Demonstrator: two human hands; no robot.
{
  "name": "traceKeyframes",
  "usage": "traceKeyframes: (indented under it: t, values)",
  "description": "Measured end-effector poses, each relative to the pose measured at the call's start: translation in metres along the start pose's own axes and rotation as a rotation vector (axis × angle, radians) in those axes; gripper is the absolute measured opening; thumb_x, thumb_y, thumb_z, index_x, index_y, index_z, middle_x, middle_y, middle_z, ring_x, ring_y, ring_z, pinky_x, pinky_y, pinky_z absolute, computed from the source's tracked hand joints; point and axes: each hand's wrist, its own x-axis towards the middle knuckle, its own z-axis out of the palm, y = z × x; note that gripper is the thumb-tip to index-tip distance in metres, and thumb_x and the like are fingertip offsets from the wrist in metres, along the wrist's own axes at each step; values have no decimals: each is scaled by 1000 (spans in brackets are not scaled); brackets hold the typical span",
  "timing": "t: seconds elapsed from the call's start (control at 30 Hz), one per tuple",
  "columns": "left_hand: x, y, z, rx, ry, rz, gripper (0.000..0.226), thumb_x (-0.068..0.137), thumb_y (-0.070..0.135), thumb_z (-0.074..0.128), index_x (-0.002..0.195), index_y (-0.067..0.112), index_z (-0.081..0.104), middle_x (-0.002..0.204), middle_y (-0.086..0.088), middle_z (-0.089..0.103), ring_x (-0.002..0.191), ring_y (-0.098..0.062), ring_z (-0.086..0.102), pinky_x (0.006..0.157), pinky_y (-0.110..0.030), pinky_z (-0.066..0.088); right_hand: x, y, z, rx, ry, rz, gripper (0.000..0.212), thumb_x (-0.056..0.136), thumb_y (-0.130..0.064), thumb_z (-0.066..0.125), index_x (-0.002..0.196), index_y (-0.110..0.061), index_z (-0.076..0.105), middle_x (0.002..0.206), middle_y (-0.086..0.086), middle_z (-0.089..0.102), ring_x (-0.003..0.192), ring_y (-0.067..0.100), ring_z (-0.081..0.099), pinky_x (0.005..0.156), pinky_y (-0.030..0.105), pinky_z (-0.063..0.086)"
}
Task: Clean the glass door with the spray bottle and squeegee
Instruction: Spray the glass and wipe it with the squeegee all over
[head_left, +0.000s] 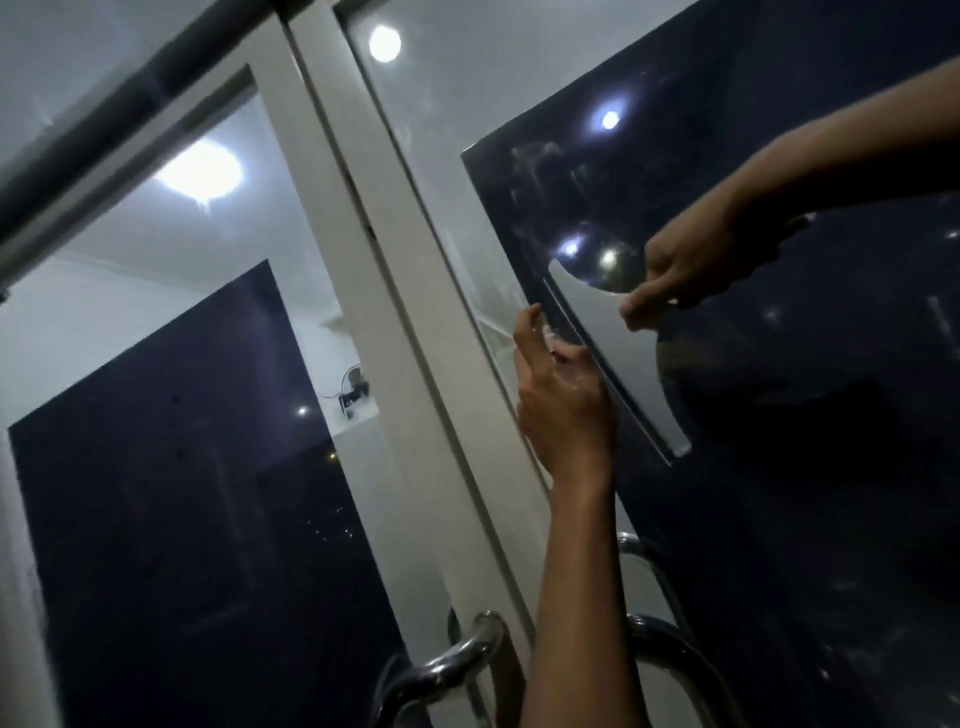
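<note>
A grey squeegee lies with its long blade against the dark glass of the right door, near the pane's left edge. My right hand grips the squeegee's handle from the right. My left hand is raised beside the blade's lower half, fingers loosely bent, touching the glass or the blade edge; which one is unclear. Faint smears show on the glass above the squeegee. No spray bottle is in view.
White door frames run diagonally between the right door and the left glass door. Curved chrome handles sit at the bottom centre, below my left forearm. Ceiling lights reflect in the glass.
</note>
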Motion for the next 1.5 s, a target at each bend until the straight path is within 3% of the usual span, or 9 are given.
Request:
traceKeyframes:
  t: [0.17, 0.23, 0.4, 0.5, 0.6, 0.77, 1.17, 1.4, 1.5]
  values:
    - [-4, -3, -3, 42, -21, -16, 42, 105, 22, 41, 146, 31, 39, 121, -3, 62, 77, -12, 56, 63, -28, 47, 22, -3, 33, -41, -41, -77, 62, 96, -67, 38, 94, -14, 71, 63, 5, 56, 40, 13, 44, 41, 21, 42]
    - [-7, -9, -5, 57, -32, -27, 41, 105, 23, 40, 145, 32, 39, 121, -2, 62, 79, -14, 59, 64, -31, 50, 32, -2, 49, -74, -26, -112, 53, 96, -67, 36, 89, -28, 71, 77, 6, 68, 59, 17, 59, 63, 32, 60]
    - [-11, -17, -2, 46, -50, -45, 40, 105, 24, 40, 144, 33, 40, 113, -3, 63, 80, -19, 62, 68, -39, 55, 33, 46, 77, -149, 80, -128, 52, 96, -69, 24, 72, -37, 56, 119, -11, 69, 85, 4, 63, 71, 21, 47]
    - [-16, -17, 2, 47, -47, -57, 40, 104, 24, 41, 143, 33, 42, 109, -4, 65, 79, -20, 60, 66, -39, 52, 15, 87, 78, -155, 104, -62, 57, 78, -82, 11, 69, -50, 57, 67, -39, 58, 65, -6, 55, 66, 22, 40]
    - [-20, -21, 7, 52, -45, -68, 40, 103, 22, 42, 142, 31, 43, 105, -6, 65, 74, -17, 55, 61, -32, 42, -7, 124, 79, -162, 139, -36, 54, 82, -79, 11, 76, -50, 56, 53, -56, 39, 58, -10, 52, 60, 14, 33]
    - [-25, -19, 7, 44, -36, -53, 40, 102, 21, 42, 141, 29, 43, 102, -3, 64, 66, -4, 48, 53, -17, 31, -28, 150, 77, -68, 218, -8, 55, 74, -86, 13, 74, -54, 58, 61, -45, 48, 70, -12, 52, 68, 22, 40]
    - [-36, -8, 8, 61, -49, -49, 41, 104, 22, 42, 144, 27, 40, 104, -6, 65, 66, -3, 51, 51, -20, 36, 34, 45, 125, -195, 122, -244, 56, 96, -73, 20, 70, -38, 55, 75, -15, 53, 68, 1, 50, 70, 32, 43]
    - [-49, -12, 15, 51, -74, -90, 40, 105, 23, 41, 144, 28, 40, 94, -2, 61, 65, -8, 54, 51, -21, 40, 10, 129, 110, -163, 81, -67, 58, 88, -81, 15, 102, -41, 54, 121, -3, 65, 106, 19, 60, 96, 44, 48]
    - [-53, -11, 17, 64, -87, -96, 40, 105, 24, 40, 145, 28, 39, 93, -1, 61, 62, -9, 54, 51, -17, 36, -17, 178, 98, -193, 122, 51, 70, 83, -83, 10, 127, -50, 54, 119, -12, 63, 105, 15, 59, 90, 41, 47]
